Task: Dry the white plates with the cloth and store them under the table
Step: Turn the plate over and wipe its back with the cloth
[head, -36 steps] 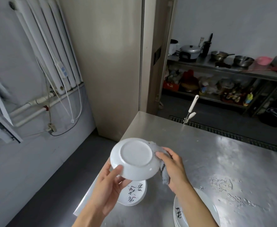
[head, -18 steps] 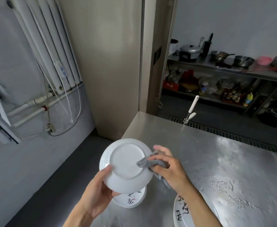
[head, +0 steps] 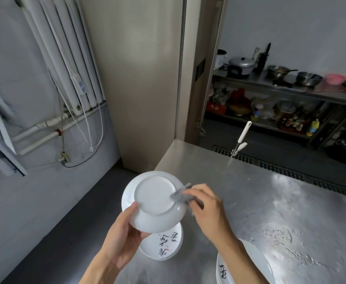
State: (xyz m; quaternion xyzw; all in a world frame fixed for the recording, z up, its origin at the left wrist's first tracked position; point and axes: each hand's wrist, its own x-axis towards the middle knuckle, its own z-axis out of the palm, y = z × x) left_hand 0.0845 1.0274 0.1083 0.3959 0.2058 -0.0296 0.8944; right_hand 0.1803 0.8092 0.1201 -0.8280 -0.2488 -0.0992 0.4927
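Here the left hand [head: 125, 240] grips the upturned plate [head: 153, 201], hiding its face, while the right hand [head: 207, 210] pinches the blurred cloth [head: 179, 196].

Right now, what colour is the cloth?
Grey cloth, in the head view.

A plate [head: 153, 201] is held above the table [head: 270, 212] near its left edge, the cloth [head: 181, 196] pressed to its right. Another plate [head: 164, 245] lies beneath; a stack [head: 239, 267] sits to the right.
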